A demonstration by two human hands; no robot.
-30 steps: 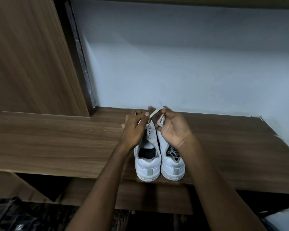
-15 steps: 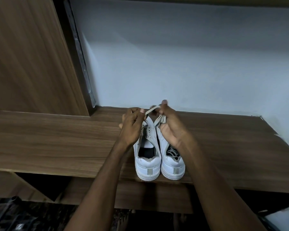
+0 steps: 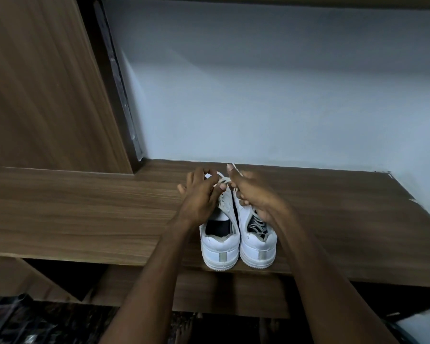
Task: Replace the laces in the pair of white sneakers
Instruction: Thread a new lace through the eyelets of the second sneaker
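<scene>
Two white sneakers stand side by side, heels toward the person, at the front edge of the wooden shelf (image 3: 85, 214). The left sneaker (image 3: 220, 247) shows bare eyelets along its near upper and a dark open mouth; the right sneaker (image 3: 257, 244) has grey lacing visible inside its opening.

Both hands work over the toe end of the left sneaker. The left hand (image 3: 200, 194) has its fingertips drawn together, pinching the white lace (image 3: 222, 180) at the front eyelets. The right hand (image 3: 252, 192) is curled round the other part of the lace, thumb raised, with a lace end (image 3: 231, 166) standing above it, toward the wall.

This looks like lacing at the lowest eyelets of the left sneaker. To do it well, keep the lace flat and untwisted, even out both ends before moving up, and steady the sneaker on the shelf so the pull does not drag it toward the front edge.
</scene>
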